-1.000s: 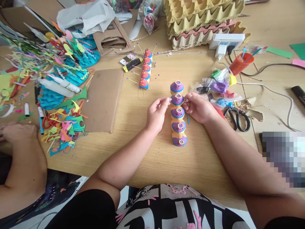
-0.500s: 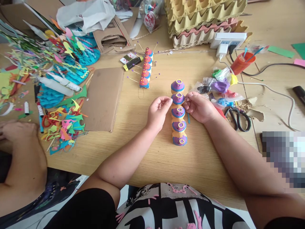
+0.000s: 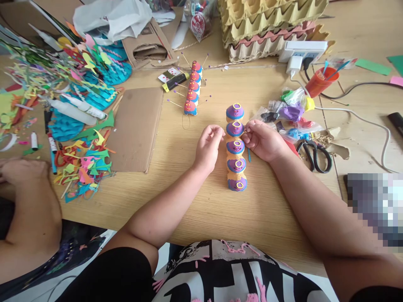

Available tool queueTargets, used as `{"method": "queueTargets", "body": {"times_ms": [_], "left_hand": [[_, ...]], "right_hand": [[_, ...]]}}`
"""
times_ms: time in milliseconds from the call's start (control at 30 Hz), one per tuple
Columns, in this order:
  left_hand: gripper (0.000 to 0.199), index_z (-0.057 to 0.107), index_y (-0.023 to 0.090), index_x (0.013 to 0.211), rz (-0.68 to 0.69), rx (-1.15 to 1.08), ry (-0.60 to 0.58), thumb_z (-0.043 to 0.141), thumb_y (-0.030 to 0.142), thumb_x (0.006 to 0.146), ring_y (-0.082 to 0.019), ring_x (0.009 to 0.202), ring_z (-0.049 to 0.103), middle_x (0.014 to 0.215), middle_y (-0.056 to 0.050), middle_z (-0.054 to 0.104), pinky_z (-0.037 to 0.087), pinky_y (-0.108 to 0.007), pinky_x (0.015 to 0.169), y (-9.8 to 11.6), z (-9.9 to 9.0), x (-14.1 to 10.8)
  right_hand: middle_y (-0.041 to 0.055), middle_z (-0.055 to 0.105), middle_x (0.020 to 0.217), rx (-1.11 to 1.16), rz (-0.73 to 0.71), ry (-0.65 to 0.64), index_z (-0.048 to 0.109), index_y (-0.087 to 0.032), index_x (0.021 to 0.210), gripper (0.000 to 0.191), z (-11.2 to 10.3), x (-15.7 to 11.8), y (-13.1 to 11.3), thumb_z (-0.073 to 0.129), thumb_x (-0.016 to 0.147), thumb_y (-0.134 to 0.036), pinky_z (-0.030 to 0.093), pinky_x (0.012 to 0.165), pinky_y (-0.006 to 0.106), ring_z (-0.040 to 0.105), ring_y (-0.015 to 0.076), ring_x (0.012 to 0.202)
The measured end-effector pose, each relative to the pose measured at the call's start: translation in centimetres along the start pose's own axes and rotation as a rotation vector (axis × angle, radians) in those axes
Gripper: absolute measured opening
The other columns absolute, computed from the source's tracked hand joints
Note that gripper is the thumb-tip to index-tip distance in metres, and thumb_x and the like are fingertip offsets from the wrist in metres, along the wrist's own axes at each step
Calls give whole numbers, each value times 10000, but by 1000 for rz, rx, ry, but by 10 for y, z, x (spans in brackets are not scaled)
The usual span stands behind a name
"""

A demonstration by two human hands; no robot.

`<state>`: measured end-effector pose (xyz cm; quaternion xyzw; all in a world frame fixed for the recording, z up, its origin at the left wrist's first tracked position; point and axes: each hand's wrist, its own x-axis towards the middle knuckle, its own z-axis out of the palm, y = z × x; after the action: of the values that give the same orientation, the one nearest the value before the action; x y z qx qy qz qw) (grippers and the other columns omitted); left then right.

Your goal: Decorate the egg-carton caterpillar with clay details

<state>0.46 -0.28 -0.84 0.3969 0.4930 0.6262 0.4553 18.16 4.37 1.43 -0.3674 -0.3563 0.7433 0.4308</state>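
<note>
A painted egg-carton caterpillar (image 3: 236, 147) lies lengthwise in front of me, its purple bumps edged in blue, with yellow rings on top and orange between. Just left of its second bump, my left hand (image 3: 208, 147) is closed, thumb against the fingers and a small gap from the caterpillar. Whatever it pinches, if anything, is too small to make out. On the other side, my right hand (image 3: 262, 140) has curled fingers with the tips right at the second bump's edge; what they pinch is hidden. A thin blue strip (image 3: 249, 155) lies below that hand.
Farther back lies a red-and-blue egg-carton caterpillar (image 3: 193, 89) with pins sticking out. Cardboard (image 3: 135, 130) and paper scraps (image 3: 88, 163) are leftward, near another person's arm (image 3: 34, 201). Rightward are bagged clay (image 3: 292, 111), scissors (image 3: 315, 156) and an orange cup (image 3: 322, 83).
My left hand has drawn slightly left, its fingertips coming off the caterpillar's second bump. The right hand stays nearly where it was, at the bump's right edge.
</note>
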Motion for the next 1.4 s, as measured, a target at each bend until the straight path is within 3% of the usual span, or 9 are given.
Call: {"method": "queueTargets", "body": {"times_ms": [100, 200, 567, 867, 1167, 1400], "left_hand": [[294, 708, 244, 922, 11, 36, -12, 749, 535, 940, -133, 839, 637, 938, -24, 722, 538, -246, 766, 0, 0, -1], [289, 747, 240, 945, 13, 40, -16, 733, 529, 955, -137, 849, 644, 963, -40, 742, 547, -255, 791, 0, 0, -1], [294, 736, 203, 840, -90, -78, 15, 736, 467, 971, -74, 691, 547, 832, -4, 698, 399, -189, 599, 5, 2, 0], [347, 683, 200, 783, -87, -97, -6, 764, 494, 949, -73, 666, 535, 778, 12, 658, 369, -191, 558, 6, 2, 0], [328, 735, 210, 865, -21, -96, -14, 902, 486, 806, -91, 768, 618, 830, 8, 700, 531, -217, 764, 3, 2, 0], [367, 765, 211, 883, 77, -66, -56, 963, 483, 737, -85, 804, 644, 860, 17, 738, 532, -216, 788, -2, 2, -1]], "right_hand": [[-31, 500, 679, -9, 4, 7, 556, -204, 739, 361, 0, 0, 0, 871, 771, -379, 331, 456, 212, 523, 90, 585], [-28, 508, 682, 1, 4, -2, 554, -205, 747, 366, -1, 0, 0, 876, 780, -378, 330, 455, 207, 530, 91, 588], [-35, 536, 674, 5, -18, -40, 567, -201, 735, 432, -4, 2, 2, 928, 697, -436, 347, 458, 211, 533, 83, 571], [-35, 539, 654, 6, -9, -52, 557, -204, 742, 405, -3, 1, 1, 904, 730, -413, 337, 456, 211, 526, 85, 559], [-36, 543, 663, 15, -14, -37, 565, -201, 759, 380, -3, 1, 1, 892, 748, -393, 364, 466, 207, 543, 86, 565], [-36, 550, 651, 23, -17, -62, 576, -199, 754, 378, -3, 1, 2, 903, 735, -388, 348, 451, 193, 543, 86, 556]]}}
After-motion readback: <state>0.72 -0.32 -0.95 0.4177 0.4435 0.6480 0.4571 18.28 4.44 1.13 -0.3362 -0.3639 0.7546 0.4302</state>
